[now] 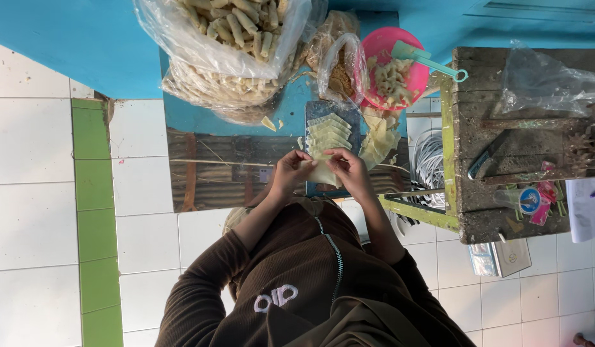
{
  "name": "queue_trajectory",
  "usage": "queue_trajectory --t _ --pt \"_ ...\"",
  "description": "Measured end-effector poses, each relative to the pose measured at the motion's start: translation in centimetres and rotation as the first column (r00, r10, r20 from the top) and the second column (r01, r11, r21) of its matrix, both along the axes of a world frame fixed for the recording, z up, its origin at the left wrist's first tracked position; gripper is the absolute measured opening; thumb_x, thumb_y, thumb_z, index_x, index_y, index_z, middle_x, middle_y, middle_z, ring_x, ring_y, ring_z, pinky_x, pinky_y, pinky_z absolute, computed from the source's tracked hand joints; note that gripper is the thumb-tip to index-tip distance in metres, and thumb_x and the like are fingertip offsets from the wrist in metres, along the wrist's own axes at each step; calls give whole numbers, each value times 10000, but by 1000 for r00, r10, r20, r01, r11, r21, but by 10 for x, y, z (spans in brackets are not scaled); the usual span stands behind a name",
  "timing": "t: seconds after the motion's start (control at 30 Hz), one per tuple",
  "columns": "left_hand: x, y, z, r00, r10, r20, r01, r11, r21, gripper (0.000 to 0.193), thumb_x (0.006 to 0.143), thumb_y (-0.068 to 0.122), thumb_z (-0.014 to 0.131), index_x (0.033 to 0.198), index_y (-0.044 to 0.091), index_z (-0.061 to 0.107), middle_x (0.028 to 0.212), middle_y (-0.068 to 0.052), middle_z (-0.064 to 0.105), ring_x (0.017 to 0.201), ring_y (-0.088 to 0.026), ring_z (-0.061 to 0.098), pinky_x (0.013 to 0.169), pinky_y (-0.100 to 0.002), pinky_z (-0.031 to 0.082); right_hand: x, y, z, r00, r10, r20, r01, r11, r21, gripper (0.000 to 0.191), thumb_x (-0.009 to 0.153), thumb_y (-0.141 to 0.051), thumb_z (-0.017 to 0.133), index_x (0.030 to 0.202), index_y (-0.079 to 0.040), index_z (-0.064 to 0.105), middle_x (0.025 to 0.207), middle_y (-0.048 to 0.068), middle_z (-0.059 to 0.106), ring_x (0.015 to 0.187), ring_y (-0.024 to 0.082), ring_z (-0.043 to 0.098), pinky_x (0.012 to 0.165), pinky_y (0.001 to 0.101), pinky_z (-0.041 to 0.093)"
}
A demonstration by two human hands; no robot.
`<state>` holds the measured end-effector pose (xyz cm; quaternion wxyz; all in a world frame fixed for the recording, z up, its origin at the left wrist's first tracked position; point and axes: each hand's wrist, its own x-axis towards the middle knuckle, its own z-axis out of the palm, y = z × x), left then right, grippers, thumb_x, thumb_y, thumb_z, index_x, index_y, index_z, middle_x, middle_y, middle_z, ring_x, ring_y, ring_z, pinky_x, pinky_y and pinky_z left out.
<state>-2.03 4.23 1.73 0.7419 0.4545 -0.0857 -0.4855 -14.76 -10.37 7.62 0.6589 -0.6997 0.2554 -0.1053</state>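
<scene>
One pale wrapper sheet (323, 172) sat pinched between your left hand (289, 172) and right hand (349, 170), both closed on its edges, at the near end of the dark board (315, 110) stacked with sheets. You did best keeping it taut, rolling evenly, with the pink filling bowl (381, 45) far right.

A pale yellow dough wrapper (322, 172) is held between both hands just below the middle of the view, thin, soft and folded on itself so it reads as a small crumpled square, its lower edge hanging free. At its twelve o'clock, touching it, a row of like wrappers (328, 133) lies overlapped like shingles, flat, on a dark rectangular board (315, 109). At two o'clock from the held piece, beside the board, a loose heap of the same pale sheets (381, 138) lies rumpled, some edges curling over the surface's rim.
</scene>
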Motion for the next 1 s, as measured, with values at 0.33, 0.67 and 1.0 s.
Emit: queue_trajectory --t 0.33,0.67,1.0 --pt "-7 3 17 921 -80 381 -40 954 296 168 892 134 750 967 12 662 904 -60 714 688 -103 692 536 -291 588 -38 -16 -62 948 34 -316 7 992 127 182 1026 -139 718 1104 25 728 893 2 679 794 53 603 709 227 516" --pt "-28 -14 -21 577 -86 812 -215 943 252 277 887 92 730 1130 46 604 994 -160 709 956 -340 687 819 -434 541 -30 5 -68 937 -323 -130 238 867 -437 204 978 -146 709 1076 21 643 818 98 719 638 131 698 512 282 521" --pt "-26 -10 -13 530 -131 838 -255 917 305 257 907 83 661 1155 77 595 1010 -160 689 954 -370 672 821 -467 532 -21 12 -65 926 -377 -22 303 776 -554 234 956 -173 740 1045 15 633 887 144 756 769 250 770 639 371 566"
